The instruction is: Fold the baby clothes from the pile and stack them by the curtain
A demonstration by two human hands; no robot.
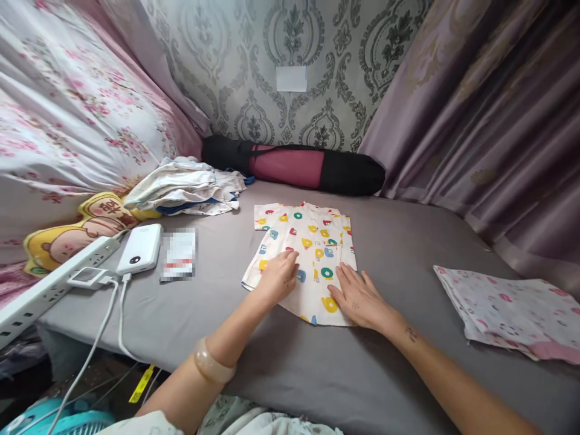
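Note:
A small cream shirt (304,241) with colourful prints lies spread on the grey sheet, its collar toward the wall. My left hand (278,277) rests on the left half of the shirt with its fingers curled together; whether cloth is pinched in them is too small to tell. On the lower right part of the shirt, my right hand (357,296) lies flat with its fingers spread, near the shirt's right edge. The right sleeve of the shirt does not show sticking out, while the left one does.
Crumpled clothes (194,184) lie at the back left, beside a black and red bag (290,166) along the wall. At left are a yellow cushion (67,238), power strip (54,290), power bank (140,248) and a packet (179,254). Folded cloth (512,308) lies right.

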